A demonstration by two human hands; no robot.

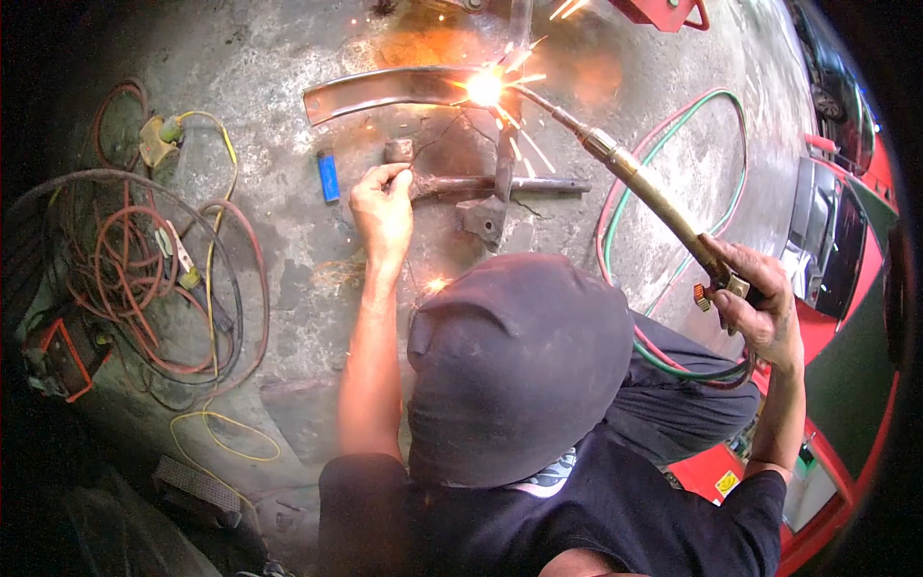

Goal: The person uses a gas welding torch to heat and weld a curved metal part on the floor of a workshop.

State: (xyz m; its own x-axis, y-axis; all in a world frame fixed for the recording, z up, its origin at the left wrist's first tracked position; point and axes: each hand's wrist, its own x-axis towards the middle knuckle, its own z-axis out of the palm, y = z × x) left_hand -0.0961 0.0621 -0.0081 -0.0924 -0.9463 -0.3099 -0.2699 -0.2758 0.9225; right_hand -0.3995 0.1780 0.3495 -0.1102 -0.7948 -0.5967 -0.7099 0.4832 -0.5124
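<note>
My right hand (755, 298), fingers wrapped round the valve end, grips a long brass gas torch (654, 188) with red and green hoses (673, 370) trailing from it. At the torch tip a bright flame throws sparks against the right end of a curved steel strip (385, 93) on the floor. My left hand (385, 207) is closed over the head of a rusty hammer (399, 151); its fingers hide part of the head. The hammer's metal handle (548, 184) extends to the right. A small blue block (329, 177) lies left of the hand, and a rusty bracket (481, 221) below the handle.
Tangled hoses and cables (144, 279) with a clamp (176, 252) lie at left, near a yellow cord (226, 438). Red metal equipment (663, 12) stands at the top. The torch hose (611, 207) loops at right. My dark-clad knee (519, 375) rises in front of me.
</note>
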